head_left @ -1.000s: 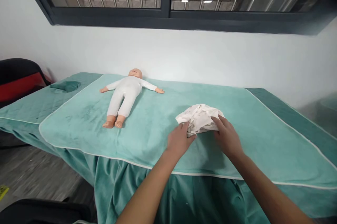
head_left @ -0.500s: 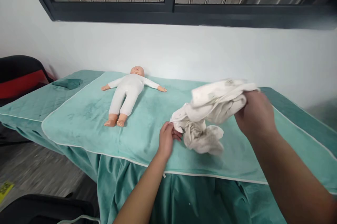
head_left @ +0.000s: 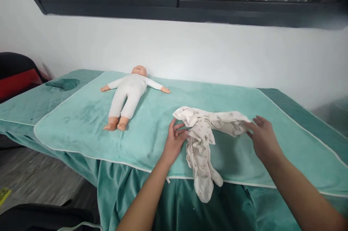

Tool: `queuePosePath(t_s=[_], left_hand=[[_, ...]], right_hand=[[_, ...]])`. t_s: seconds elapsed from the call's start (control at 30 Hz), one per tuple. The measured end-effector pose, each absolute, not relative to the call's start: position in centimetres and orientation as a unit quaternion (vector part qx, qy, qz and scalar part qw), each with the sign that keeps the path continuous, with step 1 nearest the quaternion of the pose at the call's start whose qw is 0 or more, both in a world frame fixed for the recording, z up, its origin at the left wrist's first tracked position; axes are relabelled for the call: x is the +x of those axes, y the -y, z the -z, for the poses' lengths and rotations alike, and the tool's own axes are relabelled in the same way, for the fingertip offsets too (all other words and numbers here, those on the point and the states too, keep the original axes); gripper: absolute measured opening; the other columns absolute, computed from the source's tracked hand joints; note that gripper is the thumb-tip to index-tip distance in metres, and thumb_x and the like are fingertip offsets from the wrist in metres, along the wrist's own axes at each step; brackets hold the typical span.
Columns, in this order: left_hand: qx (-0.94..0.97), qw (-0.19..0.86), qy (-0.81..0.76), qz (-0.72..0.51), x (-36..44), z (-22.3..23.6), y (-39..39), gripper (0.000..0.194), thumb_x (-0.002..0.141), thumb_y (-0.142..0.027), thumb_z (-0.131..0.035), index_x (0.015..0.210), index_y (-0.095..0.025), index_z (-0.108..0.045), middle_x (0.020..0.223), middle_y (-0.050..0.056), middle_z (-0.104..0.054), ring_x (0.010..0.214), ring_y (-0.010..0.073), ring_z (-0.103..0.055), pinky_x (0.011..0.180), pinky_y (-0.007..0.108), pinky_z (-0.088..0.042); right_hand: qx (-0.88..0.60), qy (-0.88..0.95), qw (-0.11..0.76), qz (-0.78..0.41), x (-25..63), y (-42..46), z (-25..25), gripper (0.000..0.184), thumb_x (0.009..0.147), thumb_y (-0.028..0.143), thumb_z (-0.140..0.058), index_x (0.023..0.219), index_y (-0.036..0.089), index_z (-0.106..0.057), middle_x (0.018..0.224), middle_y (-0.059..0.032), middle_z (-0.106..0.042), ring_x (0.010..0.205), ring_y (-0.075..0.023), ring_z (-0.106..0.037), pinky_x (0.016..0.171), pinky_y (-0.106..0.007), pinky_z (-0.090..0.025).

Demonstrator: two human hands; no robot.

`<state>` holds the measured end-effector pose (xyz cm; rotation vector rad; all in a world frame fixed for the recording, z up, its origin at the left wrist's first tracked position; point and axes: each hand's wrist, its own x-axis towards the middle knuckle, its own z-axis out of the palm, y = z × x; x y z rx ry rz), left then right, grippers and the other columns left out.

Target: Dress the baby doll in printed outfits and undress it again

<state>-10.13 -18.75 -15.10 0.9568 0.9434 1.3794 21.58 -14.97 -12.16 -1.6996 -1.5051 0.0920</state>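
Note:
A white baby onesie [head_left: 201, 140] with a small printed pattern lies loosely spread on the light green mat. Its footed legs hang over the mat's front edge, and one part stretches to the right. My left hand [head_left: 174, 140] is closed on the garment's left side, fingertips partly hidden by the cloth. At the right end, my right hand [head_left: 263, 137] pinches the cloth between thumb and fingers. To the left a baby doll [head_left: 130, 91] lies on its back, with a white cloth body, arms spread and bare feet toward me.
The light green mat [head_left: 89, 126] with white piping covers a darker green bed cover [head_left: 127, 194] that drapes down in front. A white wall and dark window frame [head_left: 108, 8] stand behind. Black-and-red chair [head_left: 19, 75] at left, black chair [head_left: 43, 218] at lower left.
The bunched onesie has come down from the air and opened out on the mat, its legs dropping toward me. My right hand has lowered; my left hand stays at the garment's left side.

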Motion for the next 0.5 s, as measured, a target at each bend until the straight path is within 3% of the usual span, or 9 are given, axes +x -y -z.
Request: queuePosePath(t_s=[0.1,0.2,0.27,0.37,0.5], left_hand=[[0.532,0.529,-0.432,-0.501,-10.3,14.5,19.0,0.057,0.078,-0.039,-0.074,0.128,-0.023,-0.055,0.125,0.009,-0.062,0.109,0.0218,-0.061,0.098,0.037,-0.047],[0.627,0.453,-0.476,-0.418,-10.0,13.5,19.3,0.031,0.077,-0.031,-0.071,0.106,-0.022,-0.067,0.107,0.004,-0.067,0.100,0.0218,-0.060,0.092,0.035,-0.045],[0.625,0.453,-0.484,-0.412,-9.4,12.8,19.7,0.020,0.078,-0.025,-0.066,0.096,-0.020,-0.068,0.094,0.002,-0.067,0.090,0.0199,-0.059,0.085,0.032,-0.046],[0.556,0.560,-0.436,-0.432,-7.9,11.5,21.3,0.017,0.079,-0.025,-0.063,0.094,-0.018,-0.067,0.089,0.002,-0.068,0.084,0.0183,-0.061,0.078,0.029,-0.047],[0.504,0.657,-0.354,-0.435,-6.7,10.4,23.3,0.025,0.082,-0.032,-0.065,0.102,-0.018,-0.070,0.100,0.005,-0.072,0.095,0.0220,-0.065,0.083,0.031,-0.049]], right_hand=[[-0.679,0.592,0.435,-0.007,19.8,18.2,13.4,0.061,0.085,0.052,-0.057,0.137,0.022,-0.047,0.145,-0.0172,-0.046,0.132,-0.0369,-0.048,0.100,-0.056,-0.048],[-0.593,0.690,0.416,-0.002,16.1,21.8,13.4,0.052,0.087,0.045,-0.061,0.133,0.024,-0.051,0.143,-0.0153,-0.049,0.137,-0.0350,-0.043,0.112,-0.058,-0.037],[-0.551,0.735,0.379,-0.110,13.4,23.8,13.5,0.064,0.087,0.043,-0.062,0.144,0.027,-0.039,0.144,-0.0130,-0.048,0.133,-0.0311,-0.048,0.106,-0.052,-0.046],[-0.528,0.749,0.346,-0.203,10.4,25.5,14.1,0.085,0.081,0.043,-0.069,0.152,0.029,-0.024,0.152,-0.0126,-0.038,0.134,-0.0315,-0.047,0.104,-0.049,-0.049],[-0.531,0.728,0.370,-0.225,10.5,25.7,13.6,0.061,0.084,0.037,-0.064,0.140,0.029,-0.043,0.133,-0.0095,-0.057,0.117,-0.0298,-0.061,0.094,-0.043,-0.054]])
